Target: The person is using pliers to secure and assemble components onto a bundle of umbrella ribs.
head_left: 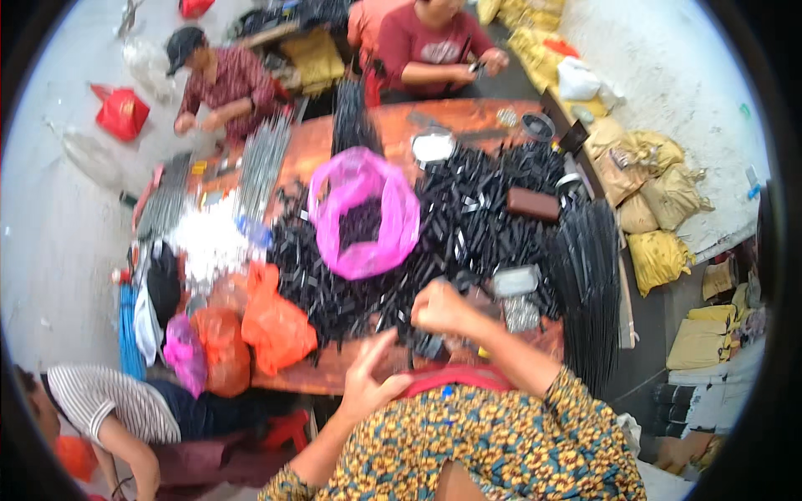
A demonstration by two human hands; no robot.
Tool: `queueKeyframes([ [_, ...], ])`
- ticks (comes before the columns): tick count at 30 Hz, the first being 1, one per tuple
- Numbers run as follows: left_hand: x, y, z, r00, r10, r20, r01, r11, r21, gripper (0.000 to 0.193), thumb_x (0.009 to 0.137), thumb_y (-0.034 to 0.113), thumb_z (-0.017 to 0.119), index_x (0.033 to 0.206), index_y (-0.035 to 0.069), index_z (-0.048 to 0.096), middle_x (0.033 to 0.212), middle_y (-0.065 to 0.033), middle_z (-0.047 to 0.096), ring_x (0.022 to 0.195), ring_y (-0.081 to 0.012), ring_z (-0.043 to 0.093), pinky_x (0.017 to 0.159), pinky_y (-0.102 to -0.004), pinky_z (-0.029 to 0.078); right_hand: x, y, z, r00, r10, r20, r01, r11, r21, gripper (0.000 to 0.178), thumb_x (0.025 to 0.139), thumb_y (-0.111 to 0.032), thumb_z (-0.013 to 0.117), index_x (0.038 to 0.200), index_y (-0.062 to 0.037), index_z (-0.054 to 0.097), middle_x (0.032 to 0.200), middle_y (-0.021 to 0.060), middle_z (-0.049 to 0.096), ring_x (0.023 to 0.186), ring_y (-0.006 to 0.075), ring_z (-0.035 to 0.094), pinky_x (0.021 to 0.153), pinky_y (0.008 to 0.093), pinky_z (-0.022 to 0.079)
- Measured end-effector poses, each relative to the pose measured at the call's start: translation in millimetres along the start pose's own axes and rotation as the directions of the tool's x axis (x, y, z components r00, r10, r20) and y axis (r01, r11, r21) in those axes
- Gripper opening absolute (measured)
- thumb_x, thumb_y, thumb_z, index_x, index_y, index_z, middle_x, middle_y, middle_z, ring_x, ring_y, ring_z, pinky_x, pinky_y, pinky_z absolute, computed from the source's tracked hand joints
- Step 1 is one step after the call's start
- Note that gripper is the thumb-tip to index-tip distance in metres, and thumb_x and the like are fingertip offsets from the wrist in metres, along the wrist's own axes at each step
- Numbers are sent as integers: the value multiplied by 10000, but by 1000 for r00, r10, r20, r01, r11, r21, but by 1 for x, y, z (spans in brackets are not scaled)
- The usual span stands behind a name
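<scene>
My right hand (438, 309) is closed in a fist over the near edge of a wide heap of small black pieces (468, 234); what is inside it, if anything, cannot be made out. Lower and to the left, my left hand (372, 381) is open at the table's near edge, fingers stretched and thumb apart. Beyond both hands, a pink plastic bag (368, 259) with its mouth spread wide stands amid the heap and has black pieces inside. Close to my right hand lie a clear lidded box (516, 281) and a pile of small shiny metal parts (521, 314).
Orange plastic bags (276, 321) and a purple bag (185, 355) sit at the left. White pieces (213, 246) and thin rods (263, 163) lie beyond. Long black strips (586, 284) and a brown box (532, 204) are at right. Three other people are around the table.
</scene>
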State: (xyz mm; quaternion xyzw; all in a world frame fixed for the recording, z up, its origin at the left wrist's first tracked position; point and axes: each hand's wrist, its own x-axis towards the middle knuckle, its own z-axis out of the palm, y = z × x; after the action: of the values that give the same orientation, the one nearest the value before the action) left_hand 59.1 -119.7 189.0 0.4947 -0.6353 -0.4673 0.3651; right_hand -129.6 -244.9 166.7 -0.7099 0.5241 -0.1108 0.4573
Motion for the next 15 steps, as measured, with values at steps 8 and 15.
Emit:
queueKeyframes([
  [8, 13, 13, 2, 969, -243, -47, 242, 970, -36, 336, 739, 60, 703, 1074, 31, 677, 900, -128, 677, 801, -203, 641, 771, -313, 491, -16, -49, -19, 938, 88, 334, -223, 893, 391, 333, 719, -178, 640, 989, 7, 706, 678, 64, 646, 522, 103, 566, 469, 248, 446],
  [15, -31, 5, -82, 941, -286, -179, 221, 923, -316, 288, 647, -37, 712, 931, 11, 709, 871, -28, 663, 850, -131, 614, 758, -270, 491, -50, -109, -59, 945, -312, 95, 267, 909, 320, 726, 661, -166, 767, 1326, -34, 507, 1193, 148, 583, 890, 137, 636, 623, 219, 498],
])
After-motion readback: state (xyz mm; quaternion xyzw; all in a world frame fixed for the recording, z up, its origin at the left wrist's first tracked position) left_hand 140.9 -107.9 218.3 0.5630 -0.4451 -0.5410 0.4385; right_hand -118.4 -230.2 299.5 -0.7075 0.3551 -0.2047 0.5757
